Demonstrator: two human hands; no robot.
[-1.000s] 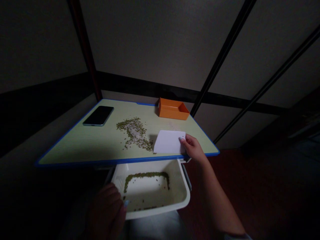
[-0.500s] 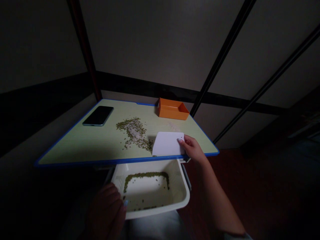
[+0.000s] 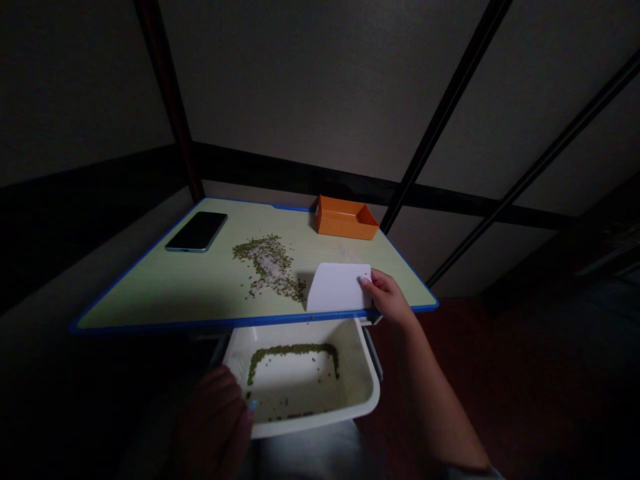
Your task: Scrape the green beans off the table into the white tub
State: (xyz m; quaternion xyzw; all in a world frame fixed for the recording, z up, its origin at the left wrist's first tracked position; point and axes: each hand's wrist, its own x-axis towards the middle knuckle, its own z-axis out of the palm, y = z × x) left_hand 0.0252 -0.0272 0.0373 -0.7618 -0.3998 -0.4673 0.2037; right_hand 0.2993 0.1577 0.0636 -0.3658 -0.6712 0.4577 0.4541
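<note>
My right hand (image 3: 387, 295) pinches the right end of a white plastic scraper (image 3: 337, 287), thumb on its face. The scraper stands tilted at the front edge of the pale green table (image 3: 165, 287). Just left of it lies a spread heap of small green beans mixed with white grains (image 3: 270, 263). Below the table edge, a white tub (image 3: 370, 400) holds green beans (image 3: 295, 349), mostly lined along its far and side walls. My left hand (image 3: 215, 420), in shadow, has its fingers closed around the tub's near left rim.
A smartphone (image 3: 197, 231) lies at the table's left. An orange box (image 3: 345, 220) stands at the back right, with a faint patch of white grains in front of it. The table has a raised blue rim (image 3: 200, 325), and a panelled wall rises behind.
The scraper and my right hand have shifted slightly right along the table edge. A few beans now show falling just below that edge. My left hand and the tub stay put.
</note>
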